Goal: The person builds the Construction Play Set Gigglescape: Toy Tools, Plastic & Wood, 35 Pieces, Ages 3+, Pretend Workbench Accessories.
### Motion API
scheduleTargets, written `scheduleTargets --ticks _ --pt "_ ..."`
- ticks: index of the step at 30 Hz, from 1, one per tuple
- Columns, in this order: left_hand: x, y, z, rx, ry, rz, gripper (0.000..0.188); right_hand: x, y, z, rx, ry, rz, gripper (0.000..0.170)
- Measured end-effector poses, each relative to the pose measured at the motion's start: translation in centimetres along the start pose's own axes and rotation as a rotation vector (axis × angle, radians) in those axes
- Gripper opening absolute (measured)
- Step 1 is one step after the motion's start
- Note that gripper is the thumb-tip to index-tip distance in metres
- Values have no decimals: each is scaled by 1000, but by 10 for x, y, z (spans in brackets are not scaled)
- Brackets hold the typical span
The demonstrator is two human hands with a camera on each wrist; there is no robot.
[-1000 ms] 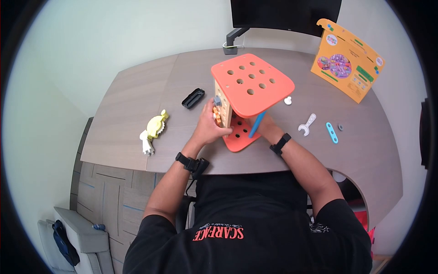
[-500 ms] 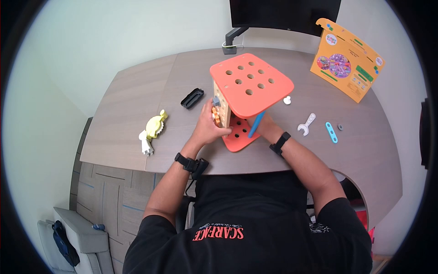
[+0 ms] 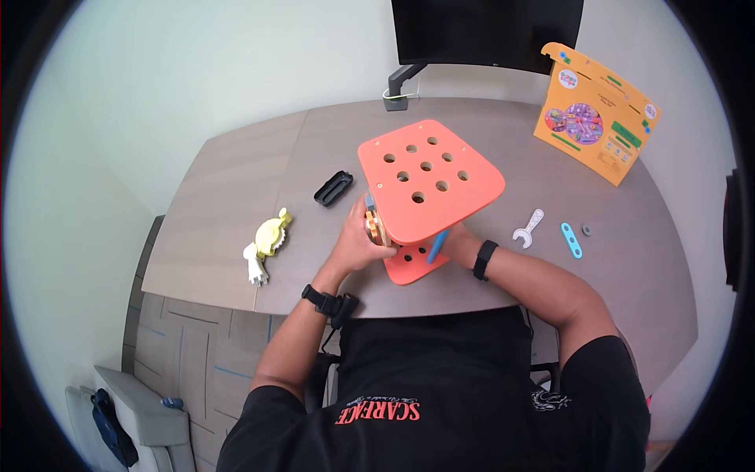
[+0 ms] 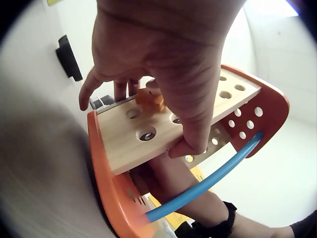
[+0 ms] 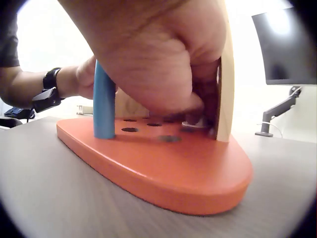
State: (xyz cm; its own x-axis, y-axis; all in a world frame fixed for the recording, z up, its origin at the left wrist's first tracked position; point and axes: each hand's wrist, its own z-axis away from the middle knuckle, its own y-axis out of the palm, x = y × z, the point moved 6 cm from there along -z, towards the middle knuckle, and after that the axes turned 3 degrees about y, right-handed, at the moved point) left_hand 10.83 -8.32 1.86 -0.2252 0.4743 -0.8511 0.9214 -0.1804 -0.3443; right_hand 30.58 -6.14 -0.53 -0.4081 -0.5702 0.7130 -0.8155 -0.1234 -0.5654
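Observation:
A toy toolbox with orange end panels (image 3: pixel 440 169), pale wooden sides (image 4: pixel 124 141) and a blue rod (image 4: pixel 208 183) stands on one end. My left hand (image 3: pixel 358 240) grips a wooden side, thumb (image 4: pixel 193 141) over its edge and fingers across its outer face. Beside those fingers an orange piece (image 4: pixel 150 100) and a grey piece (image 3: pixel 370 203) sit on that side. Inside the toolbox, between the rod and a wooden side, is my right hand (image 5: pixel 163 64), fingers bent and largely hidden. A whitish piece (image 5: pixel 194 123) shows under them; I cannot tell whether they hold it.
On the table (image 3: pixel 236 181), a black tray (image 3: pixel 333 189) and a yellow and white toy piece (image 3: pixel 268 240) lie left. A grey wrench (image 3: pixel 528 228), blue strip (image 3: pixel 571 240) and grey ring (image 3: pixel 586 230) lie right. Behind are an orange box (image 3: pixel 594 118) and a monitor (image 3: pixel 487 31).
The head view has tilted, so the table and toolbox sit lower in it. The toolbox's top panel now covers more of its wooden side, and the small white piece behind it is hidden. Both hands stay at the toolbox.

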Motion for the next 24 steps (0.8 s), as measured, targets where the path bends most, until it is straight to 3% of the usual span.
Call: scheduleTargets --ticks 4,7,10,13,16,18,20,22,24 --pt "0 0 0 -34 38 -26 109 6 -4 4 -38 55 -166 29" --pt "-4 3 0 -29 9 3 107 32 -12 2 -43 -122 245 30" --pt "-5 3 1 -36 11 -5 104 24 -7 2 -70 -244 405 30" --pt "-19 4 1 -54 23 -4 102 24 -6 0 -51 -228 376 29" --pt "-36 2 1 -21 58 -18 99 5 -3 -6 -60 -89 13 28" --pt "-30 3 0 -40 55 -4 97 -12 0 -9 -14 66 -373 28" --pt "-26 4 -2 -43 51 -2 94 -1 -7 -10 -16 51 -336 29" --pt "-25 3 -5 -40 46 -14 90 26 -20 -8 -59 -133 129 29" --pt "-30 3 -6 -63 110 -119 89 31 -27 -3 -49 2 9 30"
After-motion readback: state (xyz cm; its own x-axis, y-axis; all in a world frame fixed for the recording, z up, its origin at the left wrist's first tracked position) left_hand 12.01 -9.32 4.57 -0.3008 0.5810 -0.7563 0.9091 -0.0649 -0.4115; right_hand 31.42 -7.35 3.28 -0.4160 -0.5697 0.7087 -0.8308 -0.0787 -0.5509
